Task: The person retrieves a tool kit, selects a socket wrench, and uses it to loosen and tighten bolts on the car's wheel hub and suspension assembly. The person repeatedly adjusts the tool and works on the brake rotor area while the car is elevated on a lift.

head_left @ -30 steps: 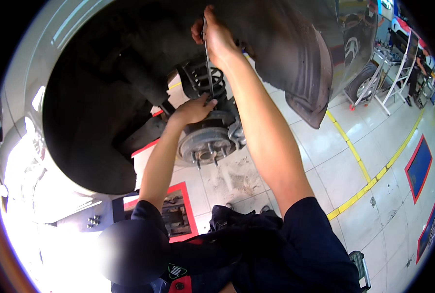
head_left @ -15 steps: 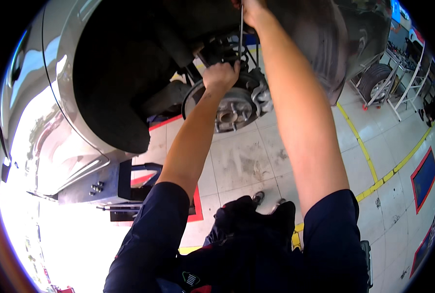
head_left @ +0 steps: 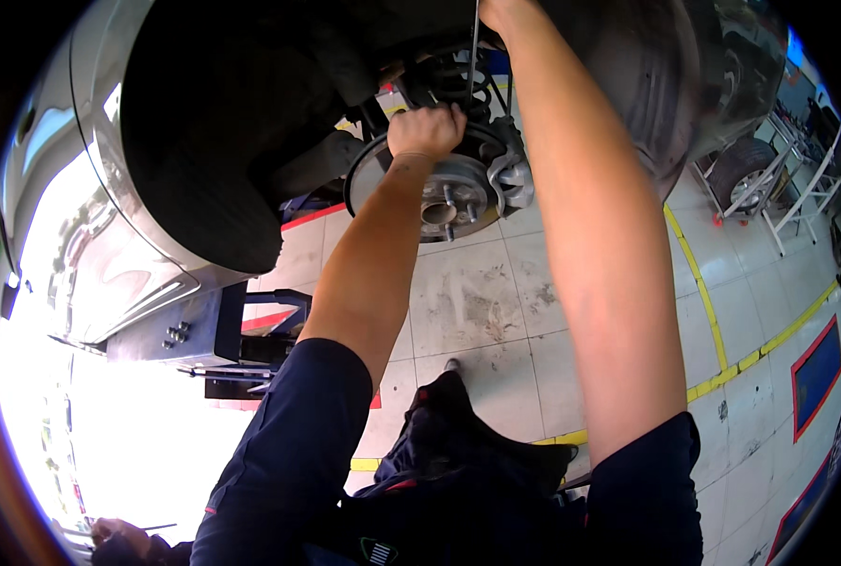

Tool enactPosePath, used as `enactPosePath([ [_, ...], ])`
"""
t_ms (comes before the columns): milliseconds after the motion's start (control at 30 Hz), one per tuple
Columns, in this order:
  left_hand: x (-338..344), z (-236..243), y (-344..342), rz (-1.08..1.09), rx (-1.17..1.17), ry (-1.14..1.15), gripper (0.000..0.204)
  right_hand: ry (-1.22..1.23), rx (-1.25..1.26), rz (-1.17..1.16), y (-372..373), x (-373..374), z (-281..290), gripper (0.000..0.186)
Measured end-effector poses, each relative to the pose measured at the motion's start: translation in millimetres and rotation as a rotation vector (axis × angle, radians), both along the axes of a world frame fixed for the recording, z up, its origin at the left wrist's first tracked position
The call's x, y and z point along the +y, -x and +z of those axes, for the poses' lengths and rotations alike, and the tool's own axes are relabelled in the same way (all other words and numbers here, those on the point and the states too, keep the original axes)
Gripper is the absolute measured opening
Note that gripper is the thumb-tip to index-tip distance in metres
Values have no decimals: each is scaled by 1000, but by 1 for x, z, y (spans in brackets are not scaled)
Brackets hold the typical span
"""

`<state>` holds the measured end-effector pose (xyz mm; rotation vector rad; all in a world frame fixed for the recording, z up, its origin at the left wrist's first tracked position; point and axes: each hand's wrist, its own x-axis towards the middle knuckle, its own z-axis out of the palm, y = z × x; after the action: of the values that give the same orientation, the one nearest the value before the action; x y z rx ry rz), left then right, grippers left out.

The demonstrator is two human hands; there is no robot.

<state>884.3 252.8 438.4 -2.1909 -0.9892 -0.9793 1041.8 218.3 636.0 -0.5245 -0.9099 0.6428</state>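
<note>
Left grip (head_left: 428,130) at lower end of slim, straight grey rod (head_left: 474,57)

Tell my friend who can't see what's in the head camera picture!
A person reaches into a car's wheel arch, left hand curled by a thin metal rod above the bare wheel hub, right hand higher, partly cut off by the picture's edge. Below is pale tiled floor.

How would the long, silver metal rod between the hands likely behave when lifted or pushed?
The long, silver metal rod is probably stiff: it runs straight between the right hand and left hand. Being slender, it's likely light. Its smooth-looking surface might slip in a loose grip.
</note>
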Motion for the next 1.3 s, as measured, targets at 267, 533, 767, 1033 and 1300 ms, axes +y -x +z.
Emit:
enactPosePath([
  [267,13,-8,4,-103,-79,-29,37,-40,-47,-5,20,-13,5,44],
  [533,10,-10,13,-103,-58,-120,33,-102,-55,7,27,-26,-14,42],
  [767,6,-8,10,-59,-19,-104,32,-128,-48,-121,36,-54,-28,44],
  [1033,9,-8,6,-115,-39,-199,37,-263,-78,-126,47,-94,-64,41],
  [1300,16,-12,8,-124,-30,-277,34,-574,45,-1,62,-120,-97,38],
])
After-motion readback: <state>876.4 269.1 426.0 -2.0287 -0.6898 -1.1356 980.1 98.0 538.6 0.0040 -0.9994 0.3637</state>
